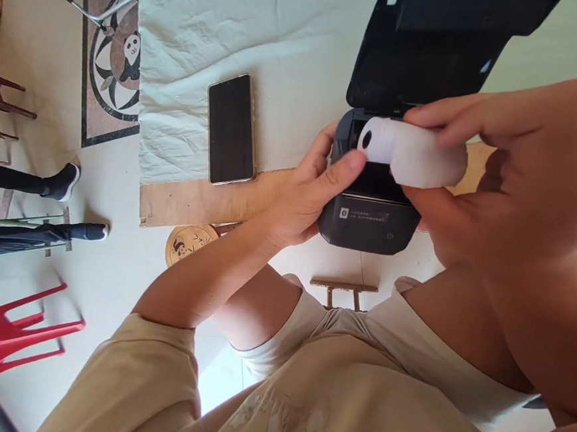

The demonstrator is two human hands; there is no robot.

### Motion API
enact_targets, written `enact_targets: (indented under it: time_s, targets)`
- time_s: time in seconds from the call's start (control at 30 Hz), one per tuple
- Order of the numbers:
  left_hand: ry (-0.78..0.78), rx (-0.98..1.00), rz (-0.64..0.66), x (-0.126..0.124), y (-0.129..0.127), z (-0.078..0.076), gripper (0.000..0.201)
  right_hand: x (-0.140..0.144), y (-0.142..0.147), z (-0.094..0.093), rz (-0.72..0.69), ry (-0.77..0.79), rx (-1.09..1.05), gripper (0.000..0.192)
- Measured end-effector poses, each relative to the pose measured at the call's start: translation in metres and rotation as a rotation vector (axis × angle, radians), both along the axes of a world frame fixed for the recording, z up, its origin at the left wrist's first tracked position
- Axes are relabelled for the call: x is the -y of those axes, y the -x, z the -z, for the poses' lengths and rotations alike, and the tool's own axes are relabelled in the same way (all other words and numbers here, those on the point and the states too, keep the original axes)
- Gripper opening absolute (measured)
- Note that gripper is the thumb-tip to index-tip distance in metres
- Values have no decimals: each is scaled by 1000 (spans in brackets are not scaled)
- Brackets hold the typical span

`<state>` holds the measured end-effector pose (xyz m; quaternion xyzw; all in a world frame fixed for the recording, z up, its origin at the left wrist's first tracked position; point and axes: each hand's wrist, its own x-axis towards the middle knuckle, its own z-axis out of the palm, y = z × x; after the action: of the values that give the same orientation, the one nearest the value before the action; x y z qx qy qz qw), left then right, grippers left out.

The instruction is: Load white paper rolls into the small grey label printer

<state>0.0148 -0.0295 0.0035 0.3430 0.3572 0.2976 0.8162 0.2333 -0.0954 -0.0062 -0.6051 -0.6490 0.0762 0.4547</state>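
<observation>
We see a pale tiled floor (116, 249) in bright daylight, with a panda mosaic inlay (113, 62) set into it. A red plastic chair (3, 340) stands at lower left, and a white cloth (193, 29) covers the wooden bench (190, 201).

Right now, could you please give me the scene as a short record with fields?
left hand: steadies the black printer, thumb on the roll's end
right hand: holds the white paper roll over the open printer
printer lid: raised
phone: lies screen dark on the white cloth
floor: red chair, another person's legs
</observation>
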Motion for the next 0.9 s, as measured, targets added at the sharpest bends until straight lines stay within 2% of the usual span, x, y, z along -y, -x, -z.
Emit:
enact_targets:
  time_s: [0.07,0.17,0.23,0.3,0.43,0.57,0.73,0.83,0.9]
  targets:
    - [-24,14,14,1,4,1,54,-2,-3,-7,-20,-83,165,14]
    - [-30,35,33,3,6,1,52,-2,-8,-8,-66,-191,289,13]
    - [-29,34,28,2,6,1,43,-3,-6,-3,-109,-229,270,15]
    - [-34,39,20,0,4,2,36,-5,1,4,-102,-329,216,14]
    - [-38,113,9,-6,3,6,38,-4,19,9,-132,-489,148,12]
    - [-7,113,18,-7,4,5,48,5,29,8,-151,-406,216,15]
    - [-23,-50,40,-4,10,-2,74,9,33,8,-182,-404,186,15]
    - [4,-73,35,-5,12,-4,85,5,23,7,-259,-416,156,7]
    - [3,-64,40,-5,13,-5,92,1,8,7,-207,-353,-1,18]
